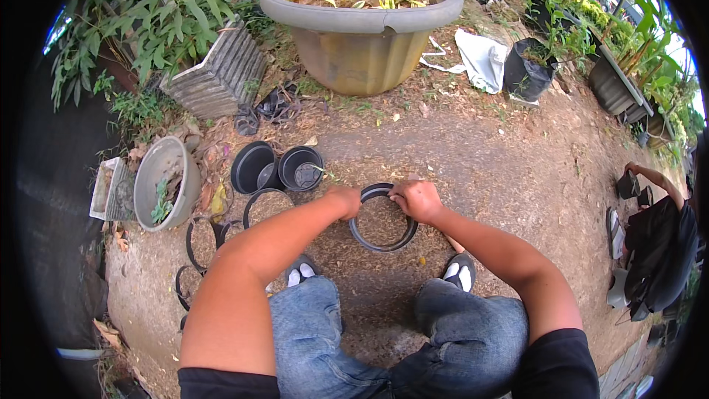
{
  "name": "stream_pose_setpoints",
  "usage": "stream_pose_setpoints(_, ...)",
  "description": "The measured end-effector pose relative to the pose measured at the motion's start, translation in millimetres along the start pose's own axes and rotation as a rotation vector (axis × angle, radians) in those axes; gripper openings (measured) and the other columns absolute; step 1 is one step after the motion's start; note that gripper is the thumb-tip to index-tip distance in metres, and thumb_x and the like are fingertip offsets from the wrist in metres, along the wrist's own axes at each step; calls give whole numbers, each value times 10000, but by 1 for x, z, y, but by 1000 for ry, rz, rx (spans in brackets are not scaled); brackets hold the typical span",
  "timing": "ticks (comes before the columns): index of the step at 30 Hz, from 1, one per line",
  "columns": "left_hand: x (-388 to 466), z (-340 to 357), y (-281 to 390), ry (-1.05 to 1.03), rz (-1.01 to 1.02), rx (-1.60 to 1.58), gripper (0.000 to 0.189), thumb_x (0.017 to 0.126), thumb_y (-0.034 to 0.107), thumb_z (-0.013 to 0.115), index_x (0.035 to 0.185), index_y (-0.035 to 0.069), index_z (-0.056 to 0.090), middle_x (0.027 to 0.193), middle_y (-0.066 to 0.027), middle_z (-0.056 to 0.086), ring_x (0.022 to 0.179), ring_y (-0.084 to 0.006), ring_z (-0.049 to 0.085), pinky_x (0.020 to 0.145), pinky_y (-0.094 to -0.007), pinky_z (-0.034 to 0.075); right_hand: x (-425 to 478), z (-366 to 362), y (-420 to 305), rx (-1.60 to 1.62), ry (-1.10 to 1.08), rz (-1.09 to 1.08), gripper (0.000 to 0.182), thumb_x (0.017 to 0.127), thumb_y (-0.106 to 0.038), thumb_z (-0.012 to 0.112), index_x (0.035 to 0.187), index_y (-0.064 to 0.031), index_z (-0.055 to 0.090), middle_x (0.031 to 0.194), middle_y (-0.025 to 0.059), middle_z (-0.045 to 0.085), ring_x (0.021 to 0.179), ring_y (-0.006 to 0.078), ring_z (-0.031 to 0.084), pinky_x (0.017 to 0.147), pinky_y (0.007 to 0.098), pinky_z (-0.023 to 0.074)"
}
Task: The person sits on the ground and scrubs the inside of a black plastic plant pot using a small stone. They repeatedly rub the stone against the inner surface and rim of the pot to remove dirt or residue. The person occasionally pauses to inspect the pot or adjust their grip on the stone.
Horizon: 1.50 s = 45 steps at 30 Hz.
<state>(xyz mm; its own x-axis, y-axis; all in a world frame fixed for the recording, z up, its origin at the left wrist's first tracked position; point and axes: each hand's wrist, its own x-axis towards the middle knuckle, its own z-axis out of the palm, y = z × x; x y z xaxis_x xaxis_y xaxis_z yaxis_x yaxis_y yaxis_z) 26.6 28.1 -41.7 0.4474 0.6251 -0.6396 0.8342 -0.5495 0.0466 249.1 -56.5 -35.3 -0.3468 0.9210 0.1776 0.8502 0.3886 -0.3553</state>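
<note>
Between my feet stands a round black plastic plant pot (382,247), filled close to its rim with brown, crumbly potting mix. My left hand (344,201) grips the upper left of that rim. On the upper right, my right hand (418,199) has its fingers curled over the edge. Just left of my hands are two black nursery pots with no soil in them, one tilted (252,169) and the other more upright (301,172). A black pot (268,193) full of the same brown mix sits behind my left forearm, which partly hides it.
Several more black pots (191,244) line the ground at left. A grey bowl planter (191,194) leans beside them. Ahead stands a large planter (360,61). White cloth (482,61) lies near a black grow bag (529,69). At right, another person (659,255) sits holding a small pot (628,184).
</note>
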Motion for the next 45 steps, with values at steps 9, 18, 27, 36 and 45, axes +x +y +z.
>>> stream_pose_setpoints(9, 1, -1, -3, 21, 57, 1, 570, 979, 296, 610, 1444, -3, 473, 1290, -181, 693, 1193, -335, 677, 955, -481, 541, -4, -21, 22, -30, -11, 386, 179, 924, -298, 693, 1043, -191, 773, 938, 88, 767, 884, 308, 733, 784, 433, 578)
stream_pose_setpoints(18, -9, -8, 0, -8, 47, -4, 659, 1020, 315, 545, 1547, -26, 345, 1355, -189, 660, 1242, -339, 648, 998, -478, 514, -3, -16, 28, -31, -69, 464, 218, 953, -342, 641, 1045, -181, 756, 951, 118, 762, 918, 337, 729, 813, 478, 570)
stream_pose_setpoints(27, -13, -10, 3, 4, 45, 3, 553, 1021, 333, 557, 1440, -13, 455, 1315, -185, 682, 1213, -338, 665, 980, -478, 522, -2, -18, 21, -101, -222, 529, 339, 997, -452, 574, 1086, -176, 751, 995, 141, 756, 973, 358, 715, 845, 485, 565)
stream_pose_setpoints(36, -5, -3, 0, 27, 38, 5, 557, 1020, 344, 559, 1436, -12, 459, 1303, -191, 687, 1209, -340, 669, 976, -476, 528, -3, -17, 20, -10, -159, 525, 340, 971, -479, 625, 1089, -188, 753, 1026, 105, 744, 991, 328, 711, 852, 470, 565)
stream_pose_setpoints(45, -9, -7, 1, 21, 39, 6, 548, 1021, 358, 558, 1419, -7, 471, 1291, -188, 692, 1199, -343, 672, 971, -480, 529, 4, -29, -10, -224, -209, 60, 421, 993, -544, 564, 1345, -330, 655, 1402, 68, 562, 1215, 307, 594, 925, 471, 552)
